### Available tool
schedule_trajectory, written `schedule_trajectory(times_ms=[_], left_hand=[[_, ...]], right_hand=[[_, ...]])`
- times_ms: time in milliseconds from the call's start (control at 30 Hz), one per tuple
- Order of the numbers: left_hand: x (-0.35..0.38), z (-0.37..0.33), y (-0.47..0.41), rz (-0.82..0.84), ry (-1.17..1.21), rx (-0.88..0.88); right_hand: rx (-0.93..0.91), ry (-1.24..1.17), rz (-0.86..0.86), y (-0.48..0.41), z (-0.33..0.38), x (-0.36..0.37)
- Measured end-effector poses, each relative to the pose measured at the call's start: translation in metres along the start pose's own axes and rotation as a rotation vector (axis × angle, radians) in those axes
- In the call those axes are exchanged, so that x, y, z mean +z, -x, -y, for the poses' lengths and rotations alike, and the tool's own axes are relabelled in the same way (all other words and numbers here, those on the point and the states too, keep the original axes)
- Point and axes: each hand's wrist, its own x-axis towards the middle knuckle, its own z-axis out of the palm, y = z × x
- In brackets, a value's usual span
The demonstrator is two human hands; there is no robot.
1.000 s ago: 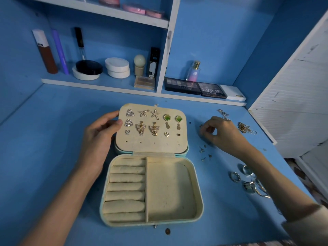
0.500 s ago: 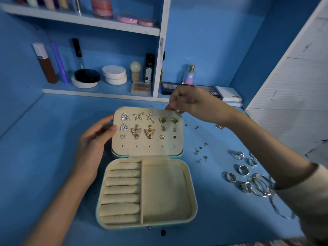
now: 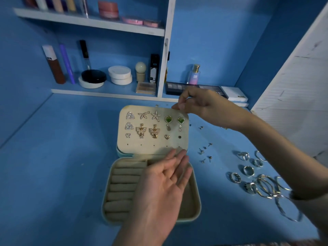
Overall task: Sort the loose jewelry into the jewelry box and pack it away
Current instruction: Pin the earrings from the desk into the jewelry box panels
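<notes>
The cream jewelry box (image 3: 197, 206) lies open in the middle of the blue desk. Its lid panel (image 3: 152, 144) holds several pinned earrings, among them two gold butterflies (image 3: 147, 132) and two green stones (image 3: 174, 119). My left hand (image 3: 161, 190) hovers palm up with straight fingers over the box's tray, hiding much of the ring rolls (image 3: 122, 187). My right hand (image 3: 200, 105) is at the lid's far right corner, thumb and forefinger pinched together; what they pinch is too small to see. Loose ear studs (image 3: 205, 151) and silver rings (image 3: 248, 170) lie to the right.
Thin bangles (image 3: 269, 188) lie beside the rings near the desk's right front. Shelves at the back carry cosmetic jars (image 3: 120, 75), tubes, a perfume bottle (image 3: 194, 75) and palettes (image 3: 177, 87). A white panel (image 3: 298, 96) slants along the right side.
My left hand has left the lid's left edge and now lies palm up over the tray. My right hand went from the loose studs to the lid's far right corner.
</notes>
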Motion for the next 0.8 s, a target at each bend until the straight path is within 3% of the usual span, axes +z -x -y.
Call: schedule_trajectory(times_ms=[167,800], left_hand=[[0.004,0.000,-0.008,-0.050,0.096,-0.028],[0.015,0.004,0.002,0.025,0.228,-0.002]], right_hand=[[-0.033,0.006,-0.002,0.009,0.002,-0.002],[-0.085,-0.063,-0.008,0.057,0.030,-0.006]])
